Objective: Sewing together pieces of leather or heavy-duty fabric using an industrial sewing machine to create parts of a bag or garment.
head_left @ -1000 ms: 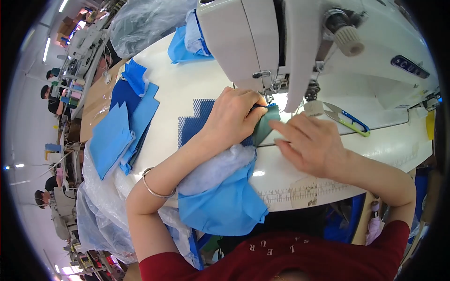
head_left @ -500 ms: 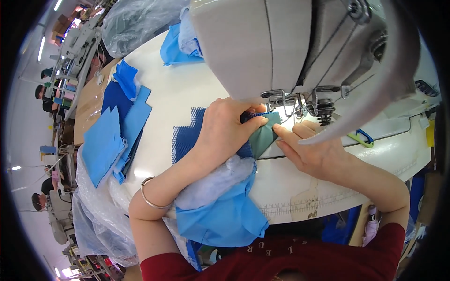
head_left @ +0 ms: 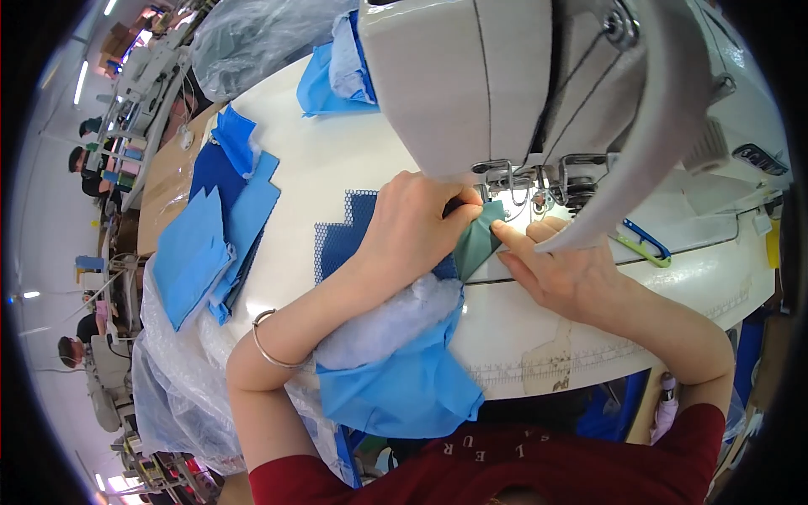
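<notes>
My left hand (head_left: 412,220) is closed in a pinch on the upper edge of a grey-green fabric piece (head_left: 477,250), close beside the sewing machine's presser foot and needle area (head_left: 486,192). My right hand (head_left: 562,268) has its index fingertip and thumb at the right edge of that same piece, the other fingers curled. Under my left hand and wrist lies dark blue mesh fabric (head_left: 334,246). Pale fluffy padding (head_left: 391,324) and light blue fabric (head_left: 396,394) drape toward me over the table's front edge. The machine head (head_left: 454,84) hides part of the stitching spot.
Cut blue fabric pieces (head_left: 192,252) lie stacked at the left. More blue fabric with padding (head_left: 337,80) sits behind the machine head. Green-and-blue thread snips (head_left: 644,246) rest right of my right hand. Clear plastic sheeting (head_left: 181,396) hangs at the left edge.
The view has shifted slightly. Both hands stay almost in place on the fabric; my left thumb and fingers sit slightly closer to the presser foot.
</notes>
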Available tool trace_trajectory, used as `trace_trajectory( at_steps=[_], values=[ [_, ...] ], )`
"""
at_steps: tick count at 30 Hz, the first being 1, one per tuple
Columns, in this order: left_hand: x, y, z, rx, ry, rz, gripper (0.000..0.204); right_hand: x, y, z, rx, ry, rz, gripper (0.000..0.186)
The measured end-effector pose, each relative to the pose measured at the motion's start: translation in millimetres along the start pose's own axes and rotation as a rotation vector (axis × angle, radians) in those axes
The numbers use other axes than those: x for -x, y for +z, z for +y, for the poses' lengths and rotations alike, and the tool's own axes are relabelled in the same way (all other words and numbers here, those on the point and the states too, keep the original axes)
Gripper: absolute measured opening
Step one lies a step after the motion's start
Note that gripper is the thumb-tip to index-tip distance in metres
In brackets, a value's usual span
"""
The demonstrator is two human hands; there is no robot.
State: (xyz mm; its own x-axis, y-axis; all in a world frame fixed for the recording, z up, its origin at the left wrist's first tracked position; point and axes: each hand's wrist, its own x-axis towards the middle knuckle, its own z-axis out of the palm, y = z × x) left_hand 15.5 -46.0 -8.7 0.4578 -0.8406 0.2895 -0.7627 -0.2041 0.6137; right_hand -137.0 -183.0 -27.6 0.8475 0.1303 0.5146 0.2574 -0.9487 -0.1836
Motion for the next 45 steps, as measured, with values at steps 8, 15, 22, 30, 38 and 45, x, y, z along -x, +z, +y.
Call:
trace_trajectory(
  at_steps=[8, 15, 22, 30, 38, 45],
  values=[
    [-13, -5, -9, 0.076, -0.160, -0.147, 0.016, -2, 5, 0, 0.064, 0.024, 0.033, 0.030],
    [-20, -9, -3, 0.037, -0.186, -0.163, 0.013, 0, 10, 2, 0.040, 0.032, 0.044, 0.029],
    [-23, -6, -18, -0.010, -0.190, -0.210, 0.018, 1, 15, 1, 0.057, 0.055, 0.061, 0.029],
    [-26, -6, -16, 0.098, -0.182, -0.170, 0.023, 0, 7, 1, 0.077, 0.063, 0.025, 0.029],
    [-25, -12, -10, 0.081, -0.198, -0.180, 0.019, 1, 8, 4, 0.140, 0.024, -0.010, 0.031],
    [-21, -2, -23, 0.115, -0.122, -0.071, 0.021, 8, 10, 1, 0.098, 0.051, -0.094, 0.035]
  ],
)
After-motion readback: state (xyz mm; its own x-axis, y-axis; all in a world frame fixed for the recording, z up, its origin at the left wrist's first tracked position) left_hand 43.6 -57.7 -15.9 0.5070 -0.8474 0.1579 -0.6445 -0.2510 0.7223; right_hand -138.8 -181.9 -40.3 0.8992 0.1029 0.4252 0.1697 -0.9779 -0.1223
